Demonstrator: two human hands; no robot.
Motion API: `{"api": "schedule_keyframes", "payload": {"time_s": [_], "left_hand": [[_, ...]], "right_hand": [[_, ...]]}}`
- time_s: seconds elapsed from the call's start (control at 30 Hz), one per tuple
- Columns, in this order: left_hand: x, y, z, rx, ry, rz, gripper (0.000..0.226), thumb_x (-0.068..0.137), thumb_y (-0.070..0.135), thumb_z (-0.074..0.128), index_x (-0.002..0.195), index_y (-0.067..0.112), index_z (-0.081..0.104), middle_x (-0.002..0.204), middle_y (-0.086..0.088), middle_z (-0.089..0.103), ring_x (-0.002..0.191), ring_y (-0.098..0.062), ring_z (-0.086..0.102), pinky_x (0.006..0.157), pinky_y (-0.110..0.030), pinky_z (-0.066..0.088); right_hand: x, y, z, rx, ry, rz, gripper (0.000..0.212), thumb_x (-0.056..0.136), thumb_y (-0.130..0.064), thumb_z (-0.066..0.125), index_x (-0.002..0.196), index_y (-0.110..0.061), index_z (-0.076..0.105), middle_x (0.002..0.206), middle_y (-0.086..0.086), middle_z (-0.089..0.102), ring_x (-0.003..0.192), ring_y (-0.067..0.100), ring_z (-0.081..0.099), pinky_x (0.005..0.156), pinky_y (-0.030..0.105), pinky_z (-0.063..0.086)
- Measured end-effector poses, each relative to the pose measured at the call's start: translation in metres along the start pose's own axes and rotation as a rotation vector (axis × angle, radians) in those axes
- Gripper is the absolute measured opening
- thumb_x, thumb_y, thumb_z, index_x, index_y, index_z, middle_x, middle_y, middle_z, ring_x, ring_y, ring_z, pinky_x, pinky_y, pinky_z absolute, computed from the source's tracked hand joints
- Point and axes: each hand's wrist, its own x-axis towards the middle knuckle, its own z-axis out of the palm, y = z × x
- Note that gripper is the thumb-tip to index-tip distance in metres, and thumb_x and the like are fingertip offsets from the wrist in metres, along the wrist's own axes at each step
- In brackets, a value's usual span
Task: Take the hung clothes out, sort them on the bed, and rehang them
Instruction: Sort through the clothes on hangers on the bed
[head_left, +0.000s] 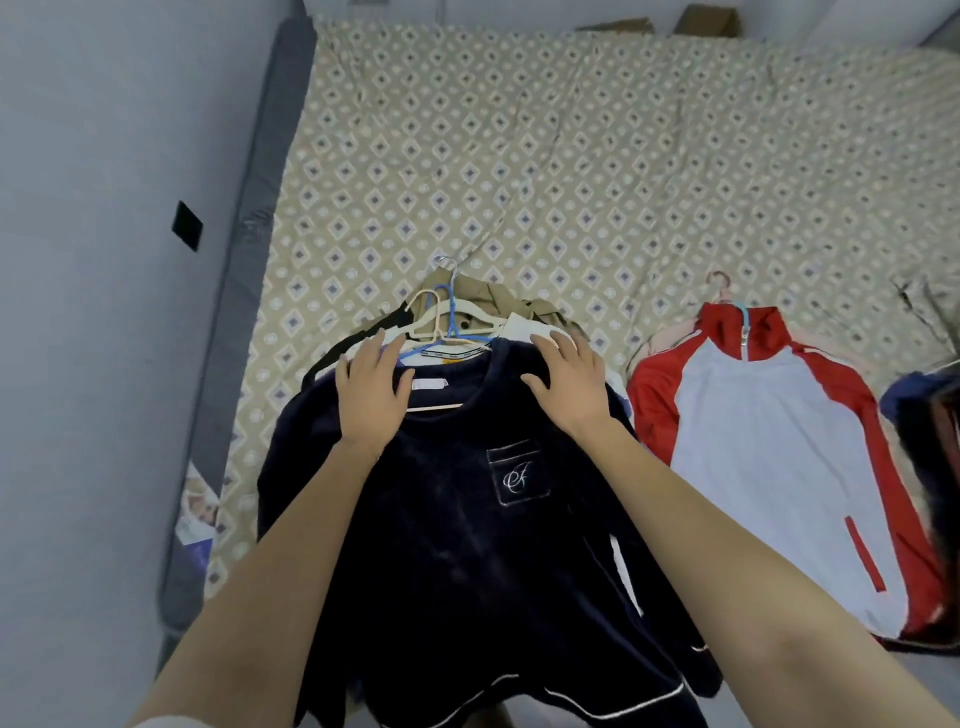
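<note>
Hands (371, 387) flat on navy top (467, 519), bed (571, 182)

a dark navy top (457, 519) with white piping and a monogrammed chest pocket lies face up atop a pile of clothes at the near edge of the bed (623, 182), which is covered in a beige diamond-print sheet. white, cream and blue hangers (452, 322) fan out above its collar, over a tan garment (467, 291). just to the right, a red and pale grey zip jacket (769, 441) lies flat, collar away from the camera.
</note>
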Motion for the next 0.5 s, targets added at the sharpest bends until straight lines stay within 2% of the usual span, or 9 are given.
{"api": "schedule_keyframes", "payload": {"time_s": [0.2,0.37,0.5], "left_hand": [[-0.009,0.088,-0.004,0.036,-0.017,0.107,0.051,0.100,0.033,0.053,0.148,0.022,0.042,0.159,-0.006,0.032,0.149,-0.025,0.025,0.120,-0.054,0.011],[-0.021,0.176,0.021,0.078,-0.021,0.167,0.055,0.100,0.038,0.053,0.150,0.020,0.040,0.159,-0.009,0.032,0.148,-0.029,0.025,0.119,-0.056,0.012],[-0.040,0.261,0.056,0.106,-0.029,0.125,0.058,0.101,0.041,0.049,0.153,0.022,0.034,0.162,-0.007,0.024,0.151,-0.028,0.018,0.119,-0.054,0.009]], "right_hand": [[-0.038,0.061,-0.042,-0.005,0.055,0.013,0.065,0.098,-0.044,0.050,0.154,-0.025,0.024,0.160,0.008,0.023,0.149,0.033,0.012,0.119,0.049,0.011],[-0.064,0.145,-0.063,0.037,0.092,0.024,0.065,0.096,-0.049,0.041,0.154,-0.026,0.024,0.161,0.009,0.020,0.149,0.032,0.010,0.120,0.048,0.009],[-0.085,0.235,-0.084,0.086,0.108,0.042,0.065,0.098,-0.041,0.051,0.155,-0.027,0.022,0.162,0.009,0.016,0.150,0.031,0.007,0.120,0.048,0.006]]}}
